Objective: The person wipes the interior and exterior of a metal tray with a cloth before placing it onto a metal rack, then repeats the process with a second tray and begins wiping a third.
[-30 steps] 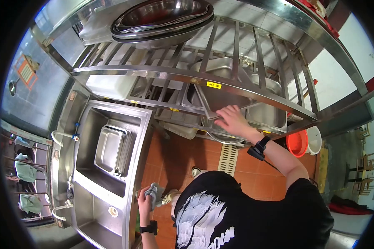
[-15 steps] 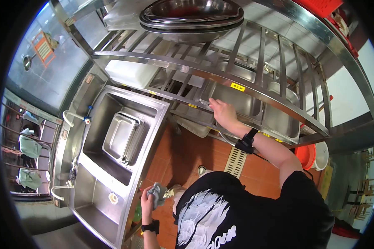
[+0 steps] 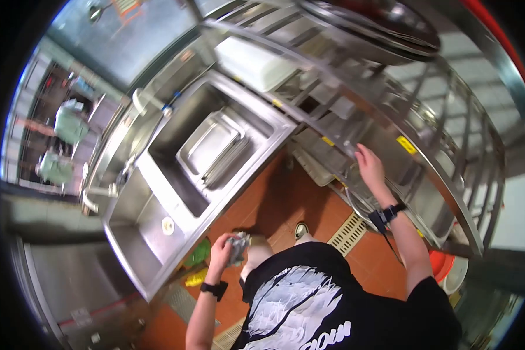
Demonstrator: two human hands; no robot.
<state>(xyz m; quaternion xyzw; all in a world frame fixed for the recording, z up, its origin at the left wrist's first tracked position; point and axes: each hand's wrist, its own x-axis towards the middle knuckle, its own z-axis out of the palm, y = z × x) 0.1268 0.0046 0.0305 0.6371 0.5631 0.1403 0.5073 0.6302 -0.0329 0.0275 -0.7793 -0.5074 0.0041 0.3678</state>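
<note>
The grey cloth [image 3: 237, 249] is pinched in the left hand [image 3: 220, 251]. The metal pan [image 3: 389, 146], tilted earlier, now lies level on the rack [image 3: 437, 182]; the right hand [image 3: 372, 169] is held open at its edge, contact apparently released, though blurred.

Upper-rail label [image 3: 406, 144]: yellow, dark characters, on the metal upper shelf rail [image 3: 437, 179]; too blurred to read.
Lower-rail labels [image 3: 328, 141]: small, yellow, on the lower shelf rail [image 3: 310, 125]; characters illegible.
T-shirt lettering [image 3: 332, 337]: large, white, on the black T-shirt [image 3: 391, 303]; possibly "moa", remainder unreadable.
Upper T-shirt print [image 3: 283, 273]: small lettering above the pale brush-stroke graphic [image 3: 294, 300]; illegible.
</note>
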